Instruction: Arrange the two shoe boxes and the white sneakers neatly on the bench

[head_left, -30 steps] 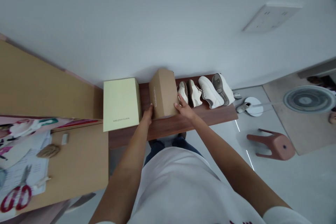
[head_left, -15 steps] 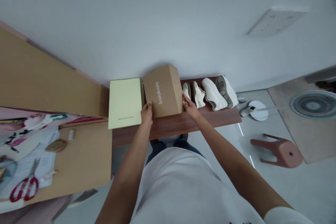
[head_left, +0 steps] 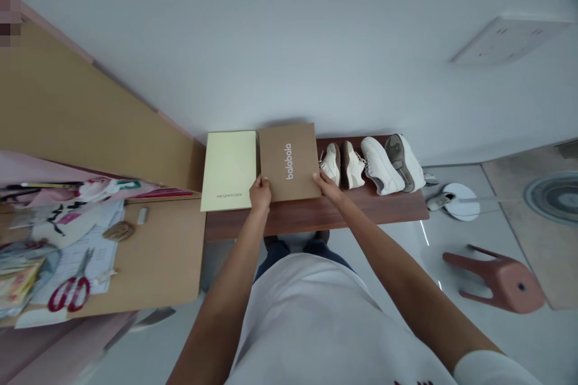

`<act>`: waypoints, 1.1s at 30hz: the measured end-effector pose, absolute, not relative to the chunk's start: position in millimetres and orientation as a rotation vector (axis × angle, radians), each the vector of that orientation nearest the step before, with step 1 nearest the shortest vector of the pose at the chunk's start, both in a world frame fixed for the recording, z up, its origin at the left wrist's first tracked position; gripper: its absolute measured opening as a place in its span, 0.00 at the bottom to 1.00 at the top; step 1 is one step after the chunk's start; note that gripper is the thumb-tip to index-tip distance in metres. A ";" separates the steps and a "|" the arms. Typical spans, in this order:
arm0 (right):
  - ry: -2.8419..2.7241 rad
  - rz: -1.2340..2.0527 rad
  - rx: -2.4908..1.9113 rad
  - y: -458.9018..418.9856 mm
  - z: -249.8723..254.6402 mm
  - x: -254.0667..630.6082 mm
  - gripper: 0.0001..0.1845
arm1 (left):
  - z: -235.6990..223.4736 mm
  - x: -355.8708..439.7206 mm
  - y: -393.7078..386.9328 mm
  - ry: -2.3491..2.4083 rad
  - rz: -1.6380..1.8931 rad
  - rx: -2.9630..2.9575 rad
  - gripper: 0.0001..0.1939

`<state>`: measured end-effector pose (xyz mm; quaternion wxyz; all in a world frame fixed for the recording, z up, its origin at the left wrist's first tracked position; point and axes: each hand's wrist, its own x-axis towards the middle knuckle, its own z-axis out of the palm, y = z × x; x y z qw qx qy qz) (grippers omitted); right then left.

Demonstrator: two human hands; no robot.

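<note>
A brown shoe box (head_left: pixel 289 161) printed "balabala" lies flat on the low dark wooden shelf (head_left: pixel 316 216), lid side up. My left hand (head_left: pixel 261 192) grips its near left corner. My right hand (head_left: pixel 327 186) holds its near right corner, fingers curled on the edge. A pale green shoe box (head_left: pixel 229 169) lies flat right against its left side. To the right of the brown box stand a beige and brown pair of sneakers (head_left: pixel 342 165) and a white pair of sneakers (head_left: pixel 392 163), toes towards the wall.
A light wooden desk (head_left: pixel 153 258) at the left carries papers, red scissors (head_left: pixel 68 293) and clutter. A pink plastic stool (head_left: pixel 499 280) and a white fan base (head_left: pixel 456 200) stand on the glossy floor at the right. The white wall lies directly behind the shelf.
The brown box stood on its edge, then tipped leftward and now lies flat with its printed lid up, beside the green box. Both hands stayed on its near corners.
</note>
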<state>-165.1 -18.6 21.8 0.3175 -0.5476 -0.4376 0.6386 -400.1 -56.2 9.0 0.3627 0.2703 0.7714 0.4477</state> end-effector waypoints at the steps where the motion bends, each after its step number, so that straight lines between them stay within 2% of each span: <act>1: -1.149 1.707 -1.465 -19.7 22.6 -167.0 0.42 | 7.3 -400.6 -55.9 1.983 1.133 0.699 0.20; 4: -1.123 1.794 -1.597 -21.5 23.6 -172.6 0.45 | 2.7 -403.0 -54.4 1.984 1.091 0.679 0.21; 14: -1.066 1.863 -1.745 -16.7 11.1 -181.7 0.43 | 6.7 -401.5 -49.3 2.005 0.973 0.709 0.20; 22: -1.059 1.821 -1.771 -19.3 4.0 -190.0 0.37 | -0.5 -399.0 -46.5 2.028 0.954 0.699 0.22; 29: -1.075 1.811 -1.779 -18.0 0.1 -191.3 0.37 | -9.4 -402.0 -45.5 2.025 0.958 0.690 0.21; 33: -1.187 1.725 -1.726 -18.4 -6.2 -191.1 0.37 | -13.0 -402.2 -44.7 2.017 0.990 0.648 0.23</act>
